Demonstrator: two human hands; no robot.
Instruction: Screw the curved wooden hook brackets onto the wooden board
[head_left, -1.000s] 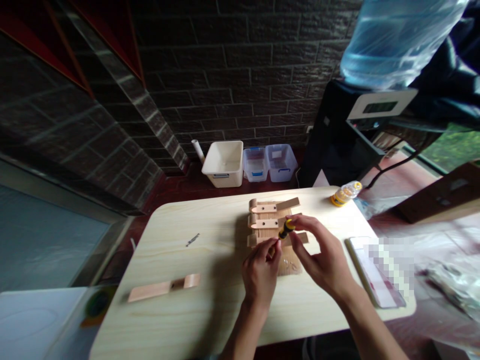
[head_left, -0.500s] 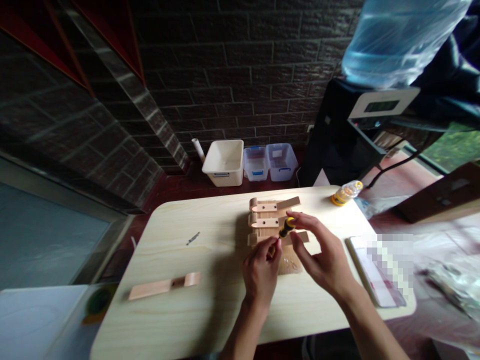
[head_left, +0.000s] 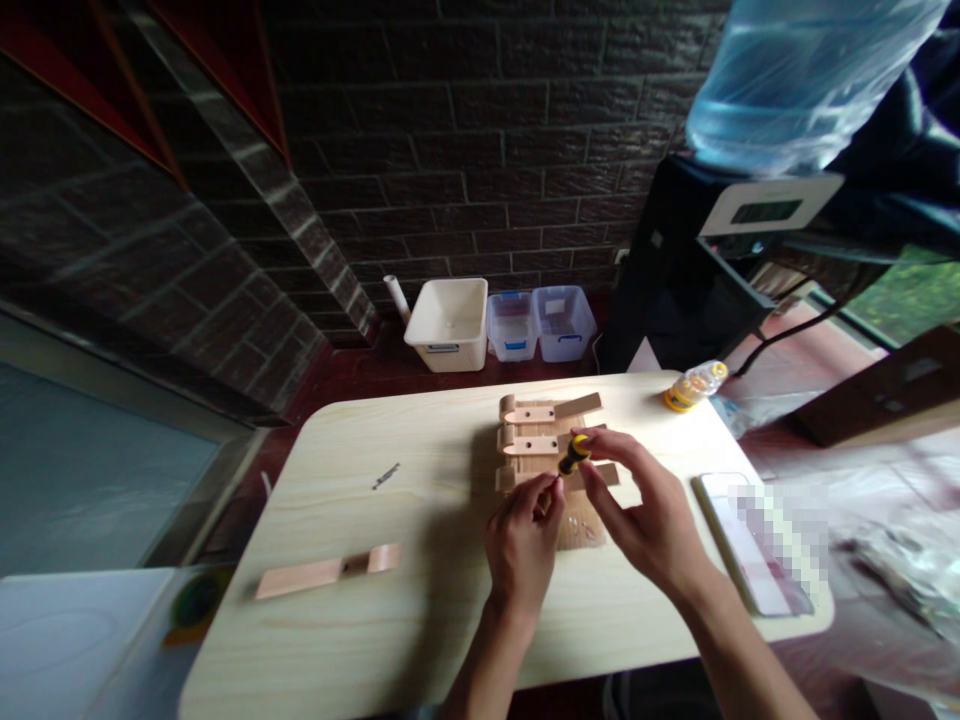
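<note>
Leaving a loose strip unfitted on the worktop. Pinching a screwdriver with left hand near its tip and right hand at its handle, above the board's near strip, probably mid-fastening. Showing middle strip and far strip beyond, seemingly done.

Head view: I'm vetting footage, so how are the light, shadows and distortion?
Head view: brick wall dim; table brighter, with a soft shadow left of the left hand; water bottle streaked with glare, leaning as if lens-stretched; a pixelated patch at right.
</note>
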